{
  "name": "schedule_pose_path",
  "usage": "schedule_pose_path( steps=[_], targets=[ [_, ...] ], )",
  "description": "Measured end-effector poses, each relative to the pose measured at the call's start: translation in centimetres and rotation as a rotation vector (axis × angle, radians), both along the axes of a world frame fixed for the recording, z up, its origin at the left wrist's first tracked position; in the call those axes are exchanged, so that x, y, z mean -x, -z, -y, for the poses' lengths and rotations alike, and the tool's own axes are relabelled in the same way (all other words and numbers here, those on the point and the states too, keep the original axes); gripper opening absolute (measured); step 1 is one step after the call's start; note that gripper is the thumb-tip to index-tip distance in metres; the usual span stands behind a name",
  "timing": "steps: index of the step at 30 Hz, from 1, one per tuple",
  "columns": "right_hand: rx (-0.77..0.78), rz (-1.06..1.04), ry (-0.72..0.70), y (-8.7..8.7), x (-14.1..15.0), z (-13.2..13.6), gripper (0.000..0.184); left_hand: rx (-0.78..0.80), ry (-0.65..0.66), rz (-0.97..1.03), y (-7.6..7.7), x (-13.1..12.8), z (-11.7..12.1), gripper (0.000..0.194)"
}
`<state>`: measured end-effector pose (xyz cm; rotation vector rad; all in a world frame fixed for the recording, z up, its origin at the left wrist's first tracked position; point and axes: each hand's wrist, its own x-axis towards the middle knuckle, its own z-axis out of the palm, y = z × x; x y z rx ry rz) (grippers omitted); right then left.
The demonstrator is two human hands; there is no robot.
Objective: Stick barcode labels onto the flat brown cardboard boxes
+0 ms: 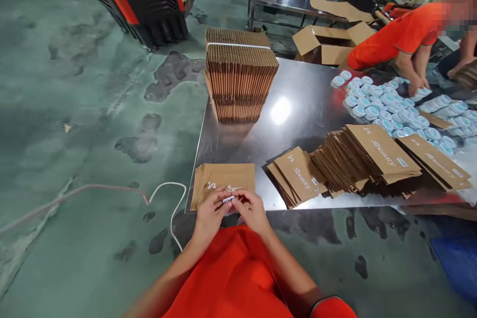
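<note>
Along the near edge of the steel table (227,144), lower centre of the frame: small white label (228,199) pinched between curled fingertips of left hand (209,211) and right hand (255,212), equally near, long axis roughly crosswise, brown envelopes (231,173) just beyond.

Both bare hands meet in front of the chest, close together, backs turned mostly upward. The left hand (209,209) angles in from its side, fingers (220,192) bent and thumb drawn in toward them. The right hand (254,211) mirrors it, its fingers curled and its tips nearly touching those opposite, both in a pinch. The left forearm (174,269) slants up from the lower edge; the right forearm (289,271) slopes inward from a red sleeve (333,306) with a dark cuff. Both wrists look fairly straight, and the red-shirted torso (233,278) sits between the arms.
</note>
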<state>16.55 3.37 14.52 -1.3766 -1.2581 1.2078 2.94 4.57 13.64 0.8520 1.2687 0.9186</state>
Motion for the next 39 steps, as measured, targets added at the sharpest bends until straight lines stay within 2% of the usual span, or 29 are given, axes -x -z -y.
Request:
schedule_pose_path(
  steps=[6, 10, 12, 14, 16, 19, 22, 26, 32, 39],
  targets=[
    [0.001, 0.028, -0.027, 0.2, -0.3, -0.2, 0.014, -0.042, 0.086, -0.065, 0.2, 0.8, -0.3, 0.014],
    [0.004, 0.045, -0.044, 0.1, -0.3, 0.1, 0.014, -0.087, 0.163, -0.222, 0.5, 1.1, -0.4, 0.017],
    [-0.004, 0.05, -0.034, 0.7, -0.4, 0.1, 0.016, -0.102, 0.187, -0.286, 1.0, 1.1, -0.4, 0.024],
    [0.01, 0.028, 0.039, 1.9, -0.7, -0.3, 0.016, -0.064, 0.211, -0.29, 1.7, 1.1, -0.3, 0.032],
    [0.049, 0.027, 0.182, 3.7, -1.4, -1.3, 0.018, 0.006, 0.208, -0.239, 2.9, 1.1, -0.3, 0.033],
    [0.121, 0.211, 0.358, 7.1, -3.1, -3.7, 0.016, 0.083, 0.139, -0.187, 5.1, 1.3, -0.5, 0.029],
    [0.184, 0.423, 0.329, 9.9, -4.3, -6.0, 0.014, 0.139, 0.078, -0.172, 7.5, 1.6, -0.8, 0.036],
    [0.206, 0.497, 0.262, 11.9, -4.5, -7.2, 0.018, 0.191, 0.025, -0.166, 9.6, 2.0, -0.9, 0.042],
    [0.203, 0.613, 0.251, 12.7, -4.4, -7.1, 0.016, 0.206, 0.008, -0.167, 10.0, 1.9, -0.8, 0.036],
    [0.196, 0.713, 0.282, 12.1, -3.6, -6.9, 0.015, 0.189, 0.011, -0.19, 9.9, 1.9, -0.9, 0.038]
  ],
)
